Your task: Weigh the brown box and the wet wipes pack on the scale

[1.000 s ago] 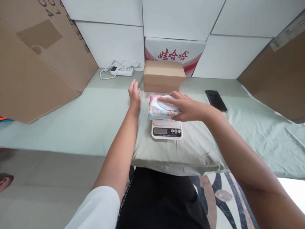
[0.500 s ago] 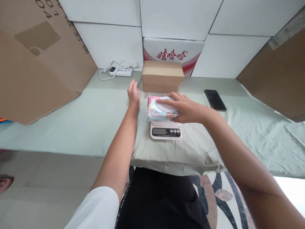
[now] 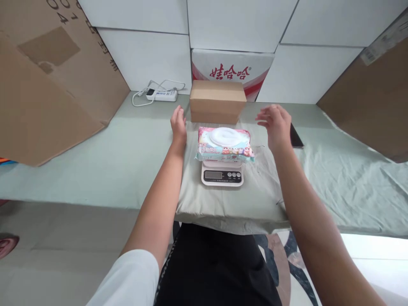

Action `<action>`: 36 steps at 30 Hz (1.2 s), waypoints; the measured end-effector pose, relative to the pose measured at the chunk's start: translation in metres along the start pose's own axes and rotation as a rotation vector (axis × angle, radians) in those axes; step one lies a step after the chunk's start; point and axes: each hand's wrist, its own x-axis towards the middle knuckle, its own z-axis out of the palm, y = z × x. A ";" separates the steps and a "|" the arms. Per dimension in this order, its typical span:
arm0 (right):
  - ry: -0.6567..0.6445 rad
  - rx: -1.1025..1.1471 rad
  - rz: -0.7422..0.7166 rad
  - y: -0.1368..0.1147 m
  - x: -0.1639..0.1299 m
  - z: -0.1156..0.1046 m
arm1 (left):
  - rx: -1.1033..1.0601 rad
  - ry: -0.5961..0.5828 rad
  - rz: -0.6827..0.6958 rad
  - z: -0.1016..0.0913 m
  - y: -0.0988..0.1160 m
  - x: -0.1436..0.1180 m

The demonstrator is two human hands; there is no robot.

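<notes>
A pink and light-blue pack of wet wipes (image 3: 225,144) with a white oval lid rests on a white kitchen scale (image 3: 222,176). The scale's display and buttons face me, while its top is mostly hidden under the pack. To the left of the pack, my left hand (image 3: 178,124) rests on its edge on the cloth with fingers loosely curved, apart from the wipes and holding nothing. My right hand (image 3: 276,125) is raised to the right of the pack, fingers apart and bent, with nothing in it.
Behind the scale stands a small brown cardboard box (image 3: 217,102), against a white and red carton (image 3: 232,68). A dark phone (image 3: 296,137) lies partly hidden behind my right hand. A white power strip (image 3: 162,94) with its cable sits back left. Large cardboard boxes (image 3: 63,85) flank both sides.
My right hand has let go of the wipes pack and moved up and to the right. The pack stays on the scale. My left hand has hardly moved.
</notes>
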 end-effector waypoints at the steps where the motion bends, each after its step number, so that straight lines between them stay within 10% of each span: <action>1: 0.086 0.032 0.044 0.017 0.001 0.003 | 0.001 0.000 0.003 0.000 0.000 -0.001; 7: 0.101 -0.061 0.160 0.062 -0.015 0.016 | -0.017 -0.015 0.011 0.000 -0.004 0.001; 22: 0.009 -0.080 -0.049 0.028 -0.025 0.008 | -0.012 -0.037 0.012 0.000 -0.005 0.001; 31: -0.803 -0.447 -0.449 -0.078 -0.046 0.014 | -0.004 -0.020 -0.007 0.003 -0.002 0.003; 36: -0.922 -0.790 -0.467 -0.086 -0.047 0.032 | 0.004 -0.028 0.003 0.002 -0.005 0.005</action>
